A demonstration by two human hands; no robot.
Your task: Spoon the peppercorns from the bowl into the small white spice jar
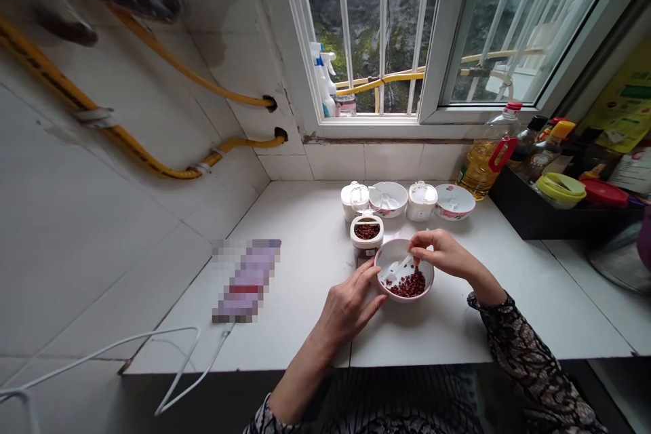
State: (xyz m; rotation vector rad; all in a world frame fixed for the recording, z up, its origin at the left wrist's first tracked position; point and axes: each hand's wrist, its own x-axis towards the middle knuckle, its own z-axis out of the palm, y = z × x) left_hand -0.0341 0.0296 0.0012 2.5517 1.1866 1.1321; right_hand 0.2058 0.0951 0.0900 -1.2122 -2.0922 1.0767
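A white bowl (387,255) with a pink rim stands on the counter, dark red peppercorns (411,283) heaped along its near right side. My left hand (350,300) grips the bowl's left side, fingers along the rim and thumb at the near edge. Between the thumb and fingers of my right hand (441,252) is a small white spoon (399,267), its bowl end down inside near the peppercorns. Just behind, a small white jar (359,245) stands with its clear lid (359,197) raised, and dark red peppercorns show inside it.
Two white lidded jars (348,201) (422,206) and two flowered bowls (397,190) (454,194) line the back. At right stand an oil bottle (483,161) and a black tray (516,202) of condiments. A blurred purple phone-like object (249,271) with a white cable (216,352) lies left.
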